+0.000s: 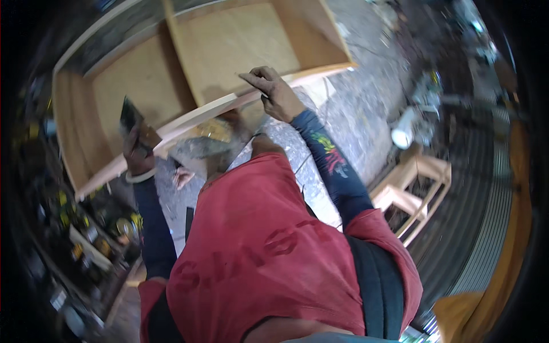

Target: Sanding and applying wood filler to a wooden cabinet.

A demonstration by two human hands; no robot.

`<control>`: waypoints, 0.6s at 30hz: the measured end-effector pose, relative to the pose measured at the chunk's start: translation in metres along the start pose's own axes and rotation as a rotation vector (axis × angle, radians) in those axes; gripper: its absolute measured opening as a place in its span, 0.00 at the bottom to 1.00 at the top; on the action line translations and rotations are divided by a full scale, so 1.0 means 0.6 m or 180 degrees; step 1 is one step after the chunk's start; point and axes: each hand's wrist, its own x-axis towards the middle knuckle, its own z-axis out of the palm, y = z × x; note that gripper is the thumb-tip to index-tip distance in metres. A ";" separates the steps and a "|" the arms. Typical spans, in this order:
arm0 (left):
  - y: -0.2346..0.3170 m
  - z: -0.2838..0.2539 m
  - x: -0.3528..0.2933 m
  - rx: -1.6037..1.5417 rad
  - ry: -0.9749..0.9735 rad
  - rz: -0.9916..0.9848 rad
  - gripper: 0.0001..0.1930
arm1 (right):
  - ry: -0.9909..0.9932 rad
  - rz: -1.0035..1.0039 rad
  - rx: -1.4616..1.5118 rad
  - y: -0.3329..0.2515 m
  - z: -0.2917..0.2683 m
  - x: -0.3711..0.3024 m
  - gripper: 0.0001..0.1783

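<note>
A large wooden box frame [320,71], split by an upright divider [182,57], lies open side up in front of me. My left hand [137,154] is at its near edge on the left, closed around a dark, pointed flat piece [129,114] whose exact kind is blurred. A tan block-like part [150,137] shows beside those fingers. Farther right along the same edge is my right hand [275,96]. Its fingers reach over the rim with the index finger extended, and the thumb is on the near side.
Below the box is a grey, stained floor [372,97]. To the right stand a small wooden frame [423,166] and a white cylindrical container [404,130]. Clutter with yellow and dark items [97,228] fills the left. Corrugated metal sheeting [486,246] runs along the far right.
</note>
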 end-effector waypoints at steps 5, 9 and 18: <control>-0.022 0.152 -0.143 -0.0129 0.0945 0.0743 0.20 | -0.2052 -0.1911 0.0496 0.006 0.035 0.128 0.41; -0.111 0.145 -0.310 -0.0143 0.1692 0.1155 0.15 | -0.2516 -0.2679 0.0340 0.127 0.051 0.171 0.42; -0.559 0.382 -0.422 -0.1389 0.3530 0.2272 0.12 | -0.2217 -0.4050 -0.0840 0.225 -0.016 0.179 0.39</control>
